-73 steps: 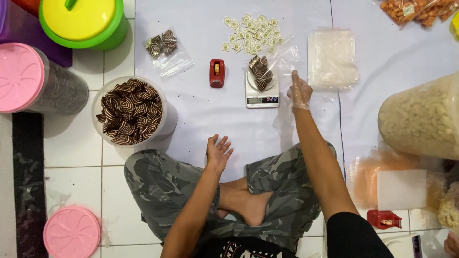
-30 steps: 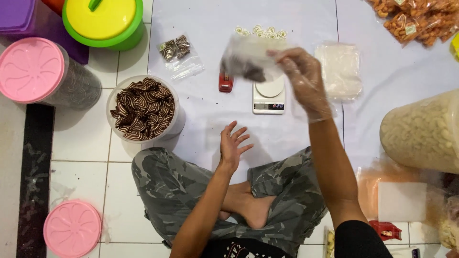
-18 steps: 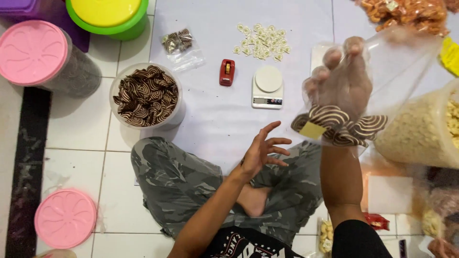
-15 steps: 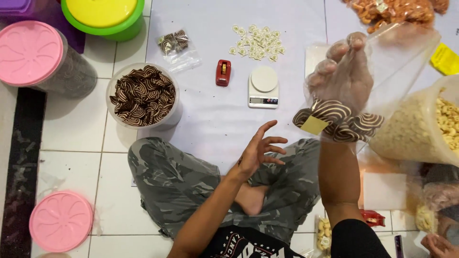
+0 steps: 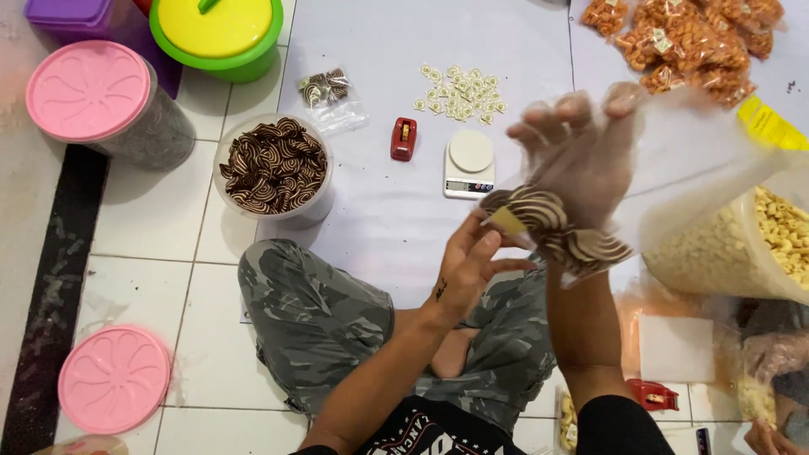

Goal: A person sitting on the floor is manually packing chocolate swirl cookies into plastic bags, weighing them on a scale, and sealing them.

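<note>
Clear plastic bag (image 5: 590, 181) of striped brown-and-cream snacks (image 5: 556, 232) was gripped, raised, by the gloved right hand (image 5: 581, 152). Its bottom corner was touched by the open left hand (image 5: 472, 270). White scale (image 5: 469, 163) and open snack tub (image 5: 274, 168) sat beyond, on the floor.

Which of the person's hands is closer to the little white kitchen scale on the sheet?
Right. The right hand, holding a clear bag of striped snacks, is beside the scale; the left hand is lower, toward the lap.
</note>
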